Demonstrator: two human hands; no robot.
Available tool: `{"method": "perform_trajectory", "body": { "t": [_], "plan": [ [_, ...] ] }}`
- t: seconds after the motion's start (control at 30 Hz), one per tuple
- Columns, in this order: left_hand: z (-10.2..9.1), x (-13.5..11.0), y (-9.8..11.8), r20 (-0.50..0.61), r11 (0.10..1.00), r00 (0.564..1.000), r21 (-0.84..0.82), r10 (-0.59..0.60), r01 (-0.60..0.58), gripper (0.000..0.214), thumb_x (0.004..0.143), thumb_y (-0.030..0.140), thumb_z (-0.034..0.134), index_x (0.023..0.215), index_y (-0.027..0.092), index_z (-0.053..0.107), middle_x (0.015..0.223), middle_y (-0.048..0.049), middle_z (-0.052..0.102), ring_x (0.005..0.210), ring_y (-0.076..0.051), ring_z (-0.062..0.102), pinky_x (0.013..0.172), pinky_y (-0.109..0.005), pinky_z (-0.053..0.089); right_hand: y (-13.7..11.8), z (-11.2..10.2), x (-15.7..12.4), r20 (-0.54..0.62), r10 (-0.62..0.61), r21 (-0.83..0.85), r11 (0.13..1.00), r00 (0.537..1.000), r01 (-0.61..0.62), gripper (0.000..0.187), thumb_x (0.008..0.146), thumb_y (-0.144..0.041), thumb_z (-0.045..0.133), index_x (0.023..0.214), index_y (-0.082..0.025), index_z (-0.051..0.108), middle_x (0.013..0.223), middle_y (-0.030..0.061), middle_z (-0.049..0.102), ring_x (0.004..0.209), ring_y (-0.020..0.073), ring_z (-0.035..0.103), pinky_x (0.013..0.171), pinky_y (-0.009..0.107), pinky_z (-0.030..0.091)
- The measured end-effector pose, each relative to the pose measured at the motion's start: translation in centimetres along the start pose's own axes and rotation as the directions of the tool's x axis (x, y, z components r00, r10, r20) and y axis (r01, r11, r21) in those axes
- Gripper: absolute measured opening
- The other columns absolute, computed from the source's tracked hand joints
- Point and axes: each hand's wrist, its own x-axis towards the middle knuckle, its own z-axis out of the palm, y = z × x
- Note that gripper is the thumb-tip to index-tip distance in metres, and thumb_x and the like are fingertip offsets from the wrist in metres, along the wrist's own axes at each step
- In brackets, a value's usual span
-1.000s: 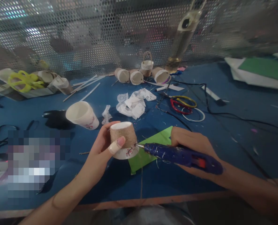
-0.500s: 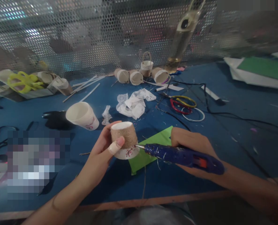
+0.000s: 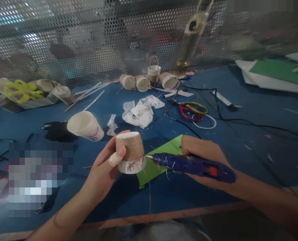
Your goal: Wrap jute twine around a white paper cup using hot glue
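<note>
My left hand is closed around a paper cup wound with brown twine, a bandage on the thumb. A white band with a pink floral print shows below the twine. My right hand grips a dark blue glue gun with a red patch on its body. Its metal tip points left, right beside the lower edge of the twine; I cannot tell if it touches. A loose strand of twine hangs down from the cup. Under the tip lies a green sheet on the blue table.
A white paper cup stands tilted at left, near white lace. Several twine-wrapped cups line the back by a bottle. Scissors and black cords lie at right; yellow scissors rest in a box at far left.
The cup in my left hand has turned slightly, showing more of the floral print. Its twine edge has shifted a little left of the glue gun's tip. The whole view has moved slightly.
</note>
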Motion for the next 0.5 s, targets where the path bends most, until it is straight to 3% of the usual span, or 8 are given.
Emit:
{"method": "perform_trajectory", "body": {
  "t": [0.27, 0.5],
  "plan": [
    [0.30, 0.02, -0.09, 0.007, 0.999, 0.999, -0.009, -0.044, 0.044, 0.063, 0.080, 0.048, 0.093, 0.136, 0.024, 0.078, 0.129, -0.0114, 0.080, 0.118, -0.037, 0.075, 0.086, -0.038, 0.064, -0.69, 0.08, 0.20, 0.035, 0.012, 0.029, 0.999, 0.999, -0.013, 0.021, 0.086, -0.014, 0.060, 0.081, -0.025, 0.042, 0.074, -0.0055, 0.045, 0.061, 0.0105, 0.040, 0.056, 0.026, 0.030],
    [0.17, 0.19, 0.27, 0.007, 0.998, 0.998, -0.027, -0.056, 0.056, 0.062, 0.078, 0.050, 0.092, 0.133, 0.025, 0.080, 0.125, -0.0105, 0.082, 0.117, -0.037, 0.075, 0.087, -0.039, 0.064, -0.26, -0.02, 0.21, 0.002, 0.027, 0.019, 0.999, 1.000, -0.027, 0.026, 0.088, -0.013, 0.063, 0.081, -0.024, 0.041, 0.074, -0.0059, 0.043, 0.062, 0.0105, 0.041, 0.057, 0.027, 0.029]
  ]
}}
